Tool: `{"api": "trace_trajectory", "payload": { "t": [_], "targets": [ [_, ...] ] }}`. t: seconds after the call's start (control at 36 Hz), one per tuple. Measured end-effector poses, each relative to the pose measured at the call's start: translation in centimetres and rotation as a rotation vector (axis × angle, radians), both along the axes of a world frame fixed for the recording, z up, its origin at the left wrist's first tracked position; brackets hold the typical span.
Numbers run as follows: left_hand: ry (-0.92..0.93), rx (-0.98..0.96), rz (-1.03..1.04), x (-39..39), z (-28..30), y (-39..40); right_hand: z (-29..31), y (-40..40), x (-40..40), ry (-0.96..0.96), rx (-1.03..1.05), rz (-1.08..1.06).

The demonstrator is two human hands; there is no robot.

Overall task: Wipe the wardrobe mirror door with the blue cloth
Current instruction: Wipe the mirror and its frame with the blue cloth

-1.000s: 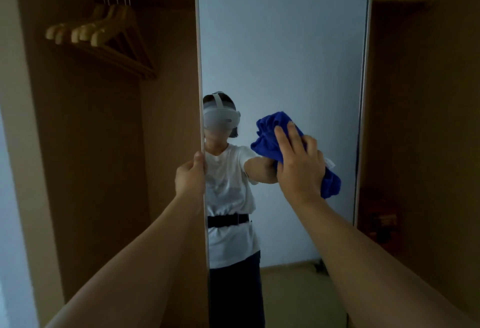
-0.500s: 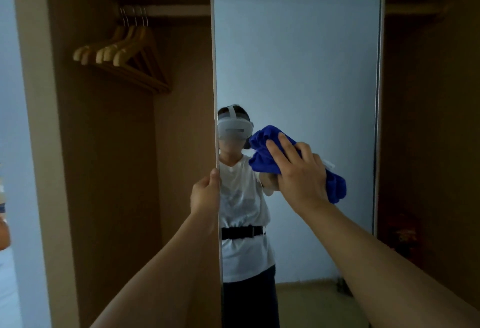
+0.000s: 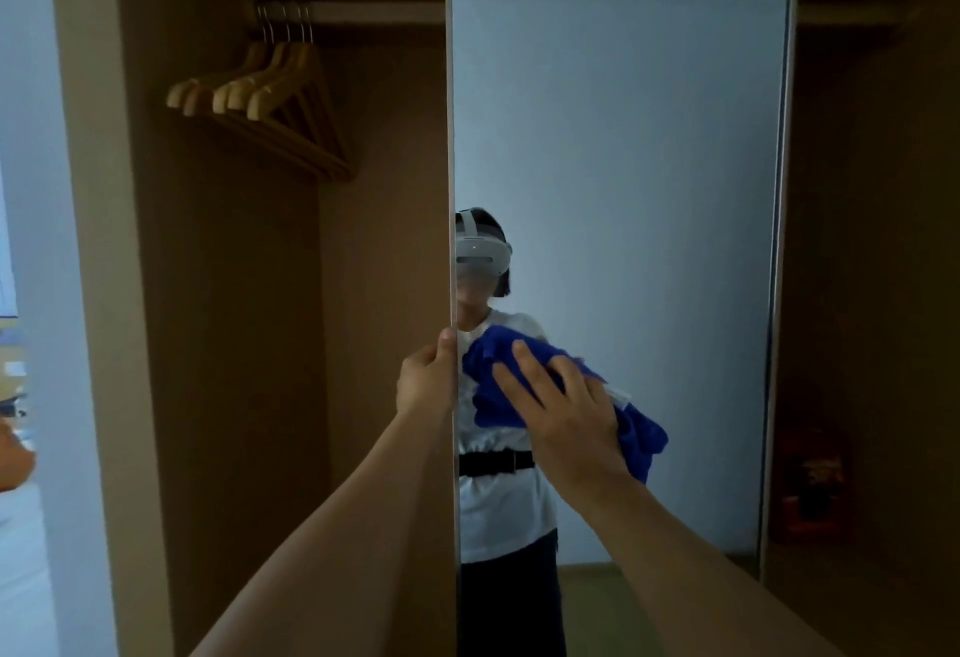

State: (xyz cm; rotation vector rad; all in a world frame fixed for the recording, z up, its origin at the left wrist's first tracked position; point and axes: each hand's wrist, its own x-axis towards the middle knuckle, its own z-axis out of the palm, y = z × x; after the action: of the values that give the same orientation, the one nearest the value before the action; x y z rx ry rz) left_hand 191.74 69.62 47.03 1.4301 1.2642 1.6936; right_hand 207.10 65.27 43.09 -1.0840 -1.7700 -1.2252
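At the left edge of the mirror door (image 3: pixel 618 147), the left hand (image 3: pixel 423 383) curled its grip round the thin frame, thumb on the front face and fingers hidden behind it. Just right of that edge the right hand (image 3: pixel 563 407) lay with fingers spread and nearly straight, pressing the blue cloth (image 3: pixel 639 435) flat to the glass at about mid-height; the grip was wide, pushing rather than pinching. One cloth showed, bunched and soft, a fuzzy towel-like weave, its folds spilling out above the fingertips and below the wrist. A broad stretch of bare glass stood above and to the right of the cloth, up to the rounded top corners and across to the pale right frame. The door was a tall, narrow rectangle with a slim light rim, and it reflected a person in a white shirt with a black belt. Behind it to the left, the wardrobe bay (image 3: pixel 223 344) had smooth brown wooden walls, and several wooden hangers (image 3: pixel 270 100), their exact count unclear, hung bunched on one rail (image 3: pixel 363 11)
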Motion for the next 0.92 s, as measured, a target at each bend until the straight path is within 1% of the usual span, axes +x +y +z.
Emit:
{"api": "trace_trajectory", "payload": {
  "t": [0.08, 0.17, 0.28, 0.33, 0.42, 0.58, 0.78, 0.92],
  "targets": [
    [0.019, 0.014, -0.004, -0.2, -0.1, 0.1, -0.4, -0.2, 0.0, -0.047, -0.030, 0.027],
    [0.012, 0.003, -0.022, -0.2, 0.1, 0.3, 1.3, -0.3, -0.1, -0.069, -0.023, 0.047],
    [-0.072, -0.081, -0.061, -0.4, -0.4, 0.4, 5.6, -0.3, -1.5, 0.024, 0.011, 0.023],
    [-0.079, -0.127, -0.081, -0.5, -1.0, 0.3, 7.5, -0.2, -2.0, 0.061, 0.020, 0.031],
    [-0.092, -0.152, -0.090, -0.6, -1.5, 0.2, 8.3, 0.2, -2.3, 0.063, 0.060, 0.025],
    [-0.121, -0.150, -0.092, -0.6, -1.3, 0.3, 5.4, 0.7, -2.8, 0.092, 0.082, 0.027],
    [-0.147, -0.215, -0.038, -0.5, -0.6, 0.8, 0.1, 0.7, -2.6, -0.004, 0.056, 0.017],
    [-0.117, -0.201, -0.007, -0.3, -1.1, 0.8, -3.2, 0.8, -2.3, -0.021, 0.004, 0.049]
  ]
}}
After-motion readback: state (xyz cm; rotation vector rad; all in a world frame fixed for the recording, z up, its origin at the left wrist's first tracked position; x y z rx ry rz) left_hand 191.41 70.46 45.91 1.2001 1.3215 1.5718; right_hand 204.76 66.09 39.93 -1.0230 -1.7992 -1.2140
